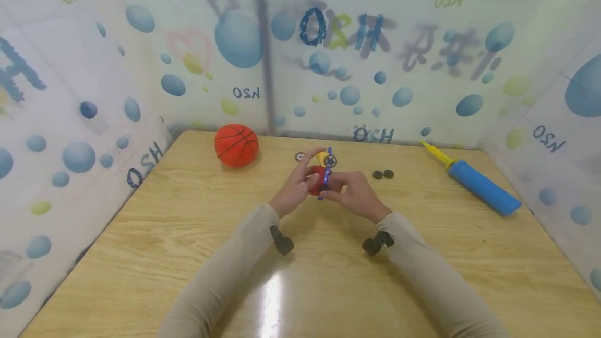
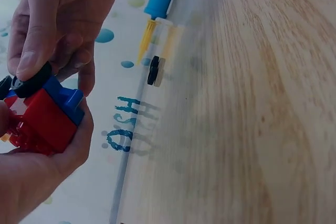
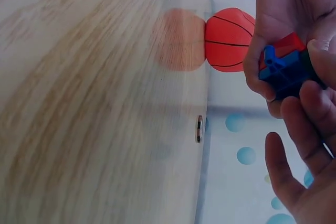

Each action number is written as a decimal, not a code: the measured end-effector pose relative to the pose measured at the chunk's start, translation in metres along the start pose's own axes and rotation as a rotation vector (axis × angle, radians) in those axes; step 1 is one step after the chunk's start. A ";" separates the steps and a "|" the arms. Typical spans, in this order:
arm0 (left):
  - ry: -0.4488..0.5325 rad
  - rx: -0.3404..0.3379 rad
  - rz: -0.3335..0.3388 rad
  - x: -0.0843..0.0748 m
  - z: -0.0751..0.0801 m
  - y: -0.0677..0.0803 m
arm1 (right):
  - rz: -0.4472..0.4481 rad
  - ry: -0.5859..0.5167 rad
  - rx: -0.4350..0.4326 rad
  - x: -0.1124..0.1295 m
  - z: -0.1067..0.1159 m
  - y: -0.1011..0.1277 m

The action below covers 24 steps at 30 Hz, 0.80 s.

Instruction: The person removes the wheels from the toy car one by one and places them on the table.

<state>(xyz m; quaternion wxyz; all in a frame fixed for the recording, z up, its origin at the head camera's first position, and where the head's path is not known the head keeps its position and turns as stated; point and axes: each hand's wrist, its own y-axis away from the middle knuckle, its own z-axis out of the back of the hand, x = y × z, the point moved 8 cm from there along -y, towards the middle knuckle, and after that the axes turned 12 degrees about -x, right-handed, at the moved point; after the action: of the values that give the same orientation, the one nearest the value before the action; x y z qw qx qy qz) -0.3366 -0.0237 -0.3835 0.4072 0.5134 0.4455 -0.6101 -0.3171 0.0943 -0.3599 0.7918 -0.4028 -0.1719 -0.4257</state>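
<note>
A small toy vehicle [image 1: 318, 181] with a red body, blue chassis and a yellow part is held up between both hands over the table. My left hand [image 1: 295, 188] grips the red body [image 2: 50, 124] from the side and below. My right hand [image 1: 358, 193] pinches a black wheel [image 2: 32, 83] against the vehicle's side, the thumb lying on it. Another wheel [image 1: 331, 161] with a grey hub shows near the yellow part. From the right wrist view, the blue underside [image 3: 289, 74] faces outward, partly covered by fingers.
Two black wheels [image 1: 388, 173] lie right of the hands on the wooden table [image 1: 188, 254]. A small round wheel-like piece [image 1: 299, 156] lies behind the left hand. An orange-red basketball [image 1: 237, 145] sits back left; a blue and yellow hand pump [image 1: 483, 186] lies at right.
</note>
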 end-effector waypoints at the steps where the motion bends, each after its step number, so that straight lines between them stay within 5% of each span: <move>1: 0.006 -0.001 0.003 0.000 -0.001 0.000 | 0.000 -0.005 -0.005 -0.001 0.000 0.000; 16: -0.018 -0.050 -0.015 -0.004 -0.008 -0.008 | 0.053 0.017 -0.102 -0.002 0.007 0.004; 21: 0.019 -0.080 0.021 -0.005 0.003 -0.015 | 0.110 0.008 -0.168 0.003 0.013 0.003; 24: 0.033 -0.082 0.041 -0.006 0.011 -0.015 | 0.038 -0.077 -0.132 -0.003 0.015 -0.001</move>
<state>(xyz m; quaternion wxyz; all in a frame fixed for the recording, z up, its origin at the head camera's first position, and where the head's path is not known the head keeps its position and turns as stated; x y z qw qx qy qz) -0.3527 -0.0300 -0.3744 0.4329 0.5151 0.4664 -0.5742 -0.3189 0.1075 -0.3522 0.7644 -0.4733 -0.1662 -0.4050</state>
